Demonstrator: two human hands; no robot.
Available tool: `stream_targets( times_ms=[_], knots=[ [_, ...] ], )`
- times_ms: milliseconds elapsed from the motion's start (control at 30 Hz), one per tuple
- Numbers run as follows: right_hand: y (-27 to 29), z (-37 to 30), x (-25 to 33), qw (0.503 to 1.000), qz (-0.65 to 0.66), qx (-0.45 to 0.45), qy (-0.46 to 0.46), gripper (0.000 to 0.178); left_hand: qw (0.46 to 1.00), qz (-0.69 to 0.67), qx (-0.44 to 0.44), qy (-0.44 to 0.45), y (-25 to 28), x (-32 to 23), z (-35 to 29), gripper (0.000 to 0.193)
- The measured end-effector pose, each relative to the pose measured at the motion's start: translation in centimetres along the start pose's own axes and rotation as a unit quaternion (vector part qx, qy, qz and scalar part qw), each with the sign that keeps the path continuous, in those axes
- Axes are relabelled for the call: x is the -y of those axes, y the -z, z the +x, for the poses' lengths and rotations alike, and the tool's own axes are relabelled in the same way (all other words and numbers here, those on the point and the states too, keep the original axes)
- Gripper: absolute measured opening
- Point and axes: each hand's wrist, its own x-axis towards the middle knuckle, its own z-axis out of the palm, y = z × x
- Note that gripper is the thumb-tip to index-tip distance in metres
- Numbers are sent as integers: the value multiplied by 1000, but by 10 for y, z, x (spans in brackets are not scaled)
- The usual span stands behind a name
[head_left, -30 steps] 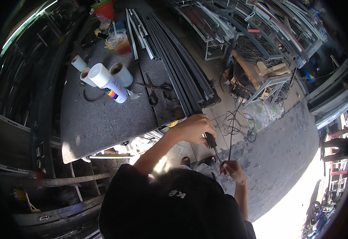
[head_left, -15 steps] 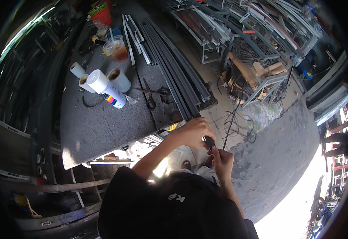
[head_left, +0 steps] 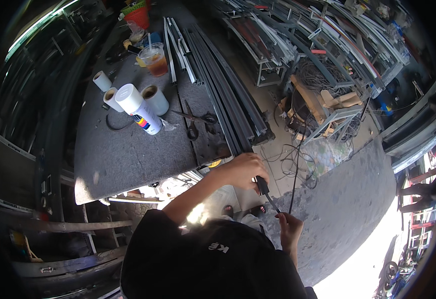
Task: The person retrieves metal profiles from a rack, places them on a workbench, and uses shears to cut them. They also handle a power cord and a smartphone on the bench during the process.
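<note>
My left hand (head_left: 245, 171) is wrapped round the near end of a long dark grey metal profile (head_left: 262, 185), which sticks out past the table's edge. My right hand (head_left: 290, 228), lower and to the right, pinches a thin dark strip (head_left: 274, 203). The strip runs taut from the profile's end to my fingertips. A thin black cord (head_left: 295, 187) also rises from beside that hand toward loops on the floor. I cannot tell whether cord and strip are one piece. Several similar dark profiles (head_left: 228, 94) lie along the table's right side.
On the carpeted table (head_left: 123, 164) stand a spray can (head_left: 140, 112), film rolls (head_left: 155, 101) and a cup of brown drink (head_left: 155, 62). Black scissors (head_left: 193, 122) lie near the profiles. Loose cord loops (head_left: 298, 159) cover floor at right, before a metal rack (head_left: 335, 112) with cardboard.
My right hand has moved down and right, away from the profile's end, and a length of strip now shows between them. My left hand keeps its grip, nearly in place.
</note>
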Motion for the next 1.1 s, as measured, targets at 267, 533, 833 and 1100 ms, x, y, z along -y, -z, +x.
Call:
stream_targets(
  times_ms=[267, 533, 833, 1100],
  knots=[
    [-42, 21, 32, 999, 42, -5, -20, 21, 1000, 2, 20, 12, 2, -4, -1, 26],
    [-62, 34, 44, 997, 79, -16, -15, 23, 1000, 7, 9, 4, -1, -1, 0, 27],
    [-45, 41, 50, 994, 57, 75, -50, 23, 999, 2, 34, 5, -1, 2, 3, 27],
    [-34, 42, 56, 983, 102, 135, -71, 20, 1000, -6, 27, -2, -2, 3, 2, 29]
  ],
)
